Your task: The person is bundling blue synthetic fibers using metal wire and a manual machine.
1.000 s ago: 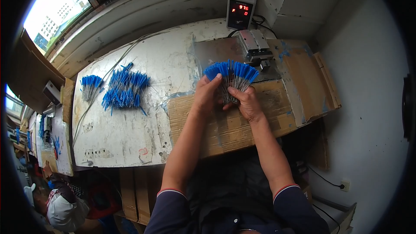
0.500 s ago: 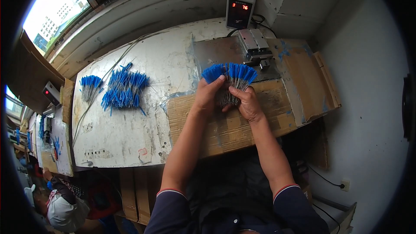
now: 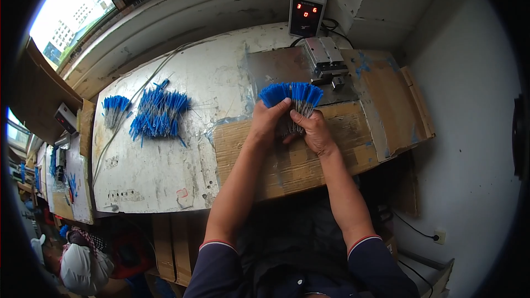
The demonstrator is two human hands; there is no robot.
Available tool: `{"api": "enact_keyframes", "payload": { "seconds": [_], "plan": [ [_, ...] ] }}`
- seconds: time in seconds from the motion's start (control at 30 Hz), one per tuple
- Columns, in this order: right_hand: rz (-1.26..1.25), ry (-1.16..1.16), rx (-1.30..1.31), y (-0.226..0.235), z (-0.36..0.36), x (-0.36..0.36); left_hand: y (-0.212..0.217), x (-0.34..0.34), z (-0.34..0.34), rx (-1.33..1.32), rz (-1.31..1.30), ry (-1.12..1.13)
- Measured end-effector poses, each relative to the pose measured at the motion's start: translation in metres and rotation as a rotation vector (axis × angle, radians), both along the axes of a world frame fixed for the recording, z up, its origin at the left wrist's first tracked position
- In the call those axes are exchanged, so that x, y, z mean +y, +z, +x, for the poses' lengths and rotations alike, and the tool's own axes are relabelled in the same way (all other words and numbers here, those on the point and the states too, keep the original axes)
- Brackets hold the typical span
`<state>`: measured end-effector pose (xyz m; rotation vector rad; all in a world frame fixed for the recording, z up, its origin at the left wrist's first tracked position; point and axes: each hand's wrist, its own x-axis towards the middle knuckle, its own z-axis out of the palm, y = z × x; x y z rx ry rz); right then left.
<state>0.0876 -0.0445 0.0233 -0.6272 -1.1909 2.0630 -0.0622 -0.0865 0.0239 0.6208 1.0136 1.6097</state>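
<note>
left hand (image 3: 271, 117): grasping blue-tipped wires (image 3: 305, 94), thumb over them | right hand (image 3: 313, 130): pinching stems (image 3: 301, 108), apparently so tips fan free | wires: between both hands, above cardboard (image 3: 295, 171) | pile (image 3: 160, 113): left of left hand on counter (image 3: 149, 176), likely leaving handling room

The left hand (image 3: 269, 118) and right hand (image 3: 314, 131) are gripping a fanned bunch of blue-tipped wires (image 3: 303, 94) above flat cardboard (image 3: 298, 171). A bigger pile (image 3: 160, 115) and a smaller bunch (image 3: 115, 109) are lying leftward on the bench (image 3: 149, 174); a display box (image 3: 306, 22) is glowing red.
</note>
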Motion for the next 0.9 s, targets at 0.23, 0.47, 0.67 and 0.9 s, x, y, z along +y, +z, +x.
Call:
{"api": "enact_keyframes", "payload": {
  "seconds": [0.23, 0.47, 0.67, 0.9],
  "plan": [
    [-0.115, 0.038, 0.086, 0.0023, 0.0035, 0.0018, 0.0004, -0.0019, -0.0029, -0.064, 0.022, -0.026],
    [0.064, 0.031, -0.078, 0.0008, -0.0002, -0.0032, -0.0001, -0.0007, 0.0, 0.04, -0.021, -0.039],
    [-0.007, 0.027, -0.026, 0.0037, 0.0016, -0.0006, 0.0005, 0.0004, 0.0002, -0.061, 0.018, -0.024],
    [-0.118, 0.002, 0.077, -0.002, 0.002, 0.0012, -0.0024, 0.0009, -0.0007, -0.074, -0.006, 0.016]
  ]
}}
